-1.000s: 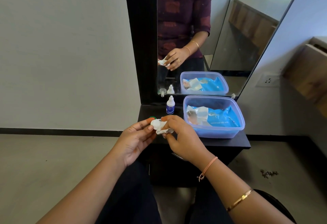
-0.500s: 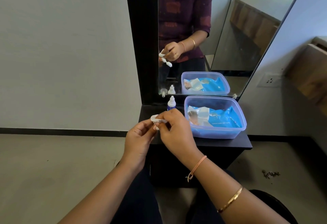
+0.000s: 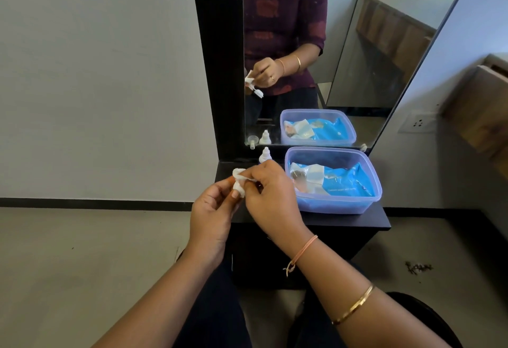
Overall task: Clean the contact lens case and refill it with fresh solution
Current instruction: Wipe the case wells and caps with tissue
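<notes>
My left hand [image 3: 211, 210] pinches the small white contact lens case [image 3: 239, 191] at its fingertips; most of the case is hidden by a white tissue [image 3: 238, 174]. With its fingers curled, my right hand [image 3: 272, 196] pinches the tissue against the case. Both hands hover over the left front of the black dresser top [image 3: 357, 220]. The mirror [image 3: 302, 45] shows the case hanging below the tissue. Just behind my right hand, the white-capped solution bottle [image 3: 265, 155] stands upright.
A blue plastic tub [image 3: 338, 206] with a blue packet and clear wrappers sits on the right of the dresser top. A small clear cap [image 3: 253, 140] shows at the mirror's base. A wall socket [image 3: 419, 123] is at the right.
Both hands have risen and moved closer to the mirror. The tissue has shifted from a bunch between the hands to a wrap over the case's top.
</notes>
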